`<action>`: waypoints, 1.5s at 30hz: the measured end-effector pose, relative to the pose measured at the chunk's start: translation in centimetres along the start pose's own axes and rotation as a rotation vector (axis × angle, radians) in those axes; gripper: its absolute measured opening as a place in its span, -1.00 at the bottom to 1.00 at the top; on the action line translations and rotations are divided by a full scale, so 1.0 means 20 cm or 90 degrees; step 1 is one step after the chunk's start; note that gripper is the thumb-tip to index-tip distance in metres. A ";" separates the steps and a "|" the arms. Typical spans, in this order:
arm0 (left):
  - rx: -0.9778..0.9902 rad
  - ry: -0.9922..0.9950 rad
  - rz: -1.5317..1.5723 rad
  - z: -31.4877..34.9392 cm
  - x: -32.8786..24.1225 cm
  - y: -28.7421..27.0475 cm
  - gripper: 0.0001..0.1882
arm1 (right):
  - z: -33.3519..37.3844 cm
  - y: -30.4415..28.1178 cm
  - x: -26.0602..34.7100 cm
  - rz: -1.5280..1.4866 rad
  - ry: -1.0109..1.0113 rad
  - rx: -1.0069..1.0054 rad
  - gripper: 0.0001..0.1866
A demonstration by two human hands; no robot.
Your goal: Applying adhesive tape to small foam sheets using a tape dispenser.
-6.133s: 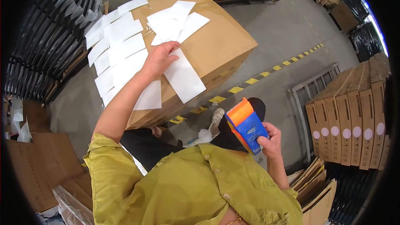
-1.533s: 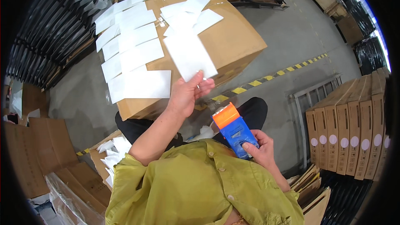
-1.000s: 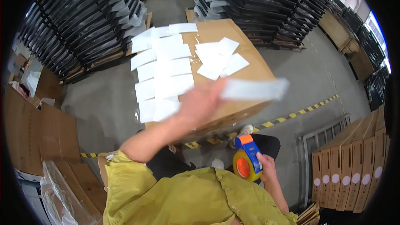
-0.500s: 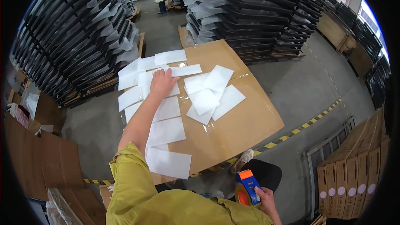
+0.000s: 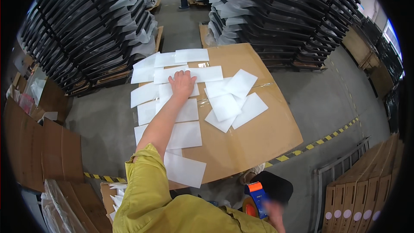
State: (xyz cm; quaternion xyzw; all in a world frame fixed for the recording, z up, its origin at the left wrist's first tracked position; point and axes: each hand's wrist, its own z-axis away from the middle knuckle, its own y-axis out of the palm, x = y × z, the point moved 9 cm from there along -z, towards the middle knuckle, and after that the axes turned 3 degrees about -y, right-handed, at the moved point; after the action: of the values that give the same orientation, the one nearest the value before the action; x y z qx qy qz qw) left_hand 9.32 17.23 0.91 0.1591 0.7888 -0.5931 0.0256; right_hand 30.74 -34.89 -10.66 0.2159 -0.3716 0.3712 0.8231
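My left hand (image 5: 183, 83) rests palm down on a long white foam sheet (image 5: 208, 73), its fingers apart and slightly bent. Other white sheets lie in overlapping rows along the cardboard's left side, among them a near sheet (image 5: 185, 169) at the front edge. Right of the hand is a loose, crossed pile of white sheets (image 5: 226, 107). Low at the right, beside my body, my right hand (image 5: 274, 211) grips a blue tape dispenser (image 5: 259, 195) with an orange top and a roll of brown tape. That hand looks blurred, so its fingers show poorly.
The sheets lie on a large brown cardboard surface (image 5: 263, 133). Stacks of black frames with white wrap (image 5: 276, 21) stand beyond it. Upright brown cartons (image 5: 358, 190) and a grey metal rack (image 5: 321, 181) are at the right. A black stool seat (image 5: 278, 183) is near my right hand.
My left hand has slid the long foam sheet leftward over the rows, nearer the sheets at the back left. The view has shifted a little. The dispenser stays by my right hand.
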 end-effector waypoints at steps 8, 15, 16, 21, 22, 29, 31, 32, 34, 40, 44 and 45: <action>-0.091 -0.016 0.080 0.01 -0.02 -0.08 -0.51 | 0.00 0.01 0.00 0.007 0.000 -0.003 -0.71; 0.014 -0.085 0.015 -0.03 0.05 0.03 -0.67 | -0.01 0.02 -0.01 0.011 0.017 -0.006 -0.73; -0.007 -0.079 -0.010 -0.03 0.05 0.03 -0.70 | -0.01 0.03 -0.01 0.012 0.019 -0.004 -0.71; -0.051 -0.063 -0.056 -0.03 0.02 -0.03 -0.75 | 0.00 0.04 0.01 0.017 0.018 0.010 -0.69; -0.080 -0.055 -0.052 -0.04 0.02 -0.04 -0.75 | 0.00 0.04 0.01 0.026 0.015 0.010 -0.69; -0.021 -0.055 -0.081 -0.06 0.01 -0.08 -0.70 | -0.01 0.04 0.00 0.006 0.016 0.017 -0.69; -0.058 -0.041 -0.062 -0.06 0.02 -0.09 -0.71 | -0.01 0.04 -0.01 0.007 0.018 0.018 -0.69; -0.096 -0.028 -0.042 -0.06 0.02 -0.11 -0.71 | -0.01 0.04 -0.01 0.008 0.020 0.020 -0.68; -0.139 0.020 -0.044 -0.06 -0.02 -0.15 -0.73 | 0.00 0.05 0.00 0.012 0.016 0.025 -0.69; -0.081 0.257 0.245 0.11 -0.42 -0.21 -0.79 | 0.02 0.06 0.04 0.053 -0.002 0.025 -0.68; -0.031 0.314 0.183 0.31 -0.69 -0.17 -0.61 | 0.02 0.08 0.03 0.069 -0.026 0.040 -0.70; -0.035 0.322 0.112 0.34 -0.74 -0.16 -0.59 | 0.04 0.08 0.03 0.071 -0.028 0.041 -0.70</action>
State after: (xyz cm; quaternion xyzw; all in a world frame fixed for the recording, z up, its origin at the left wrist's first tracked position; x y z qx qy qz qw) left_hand 21.46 6.72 5.28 0.3697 0.7688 -0.5086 -0.1165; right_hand 29.41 -34.03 -9.51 0.2290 -0.3890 0.4236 0.7854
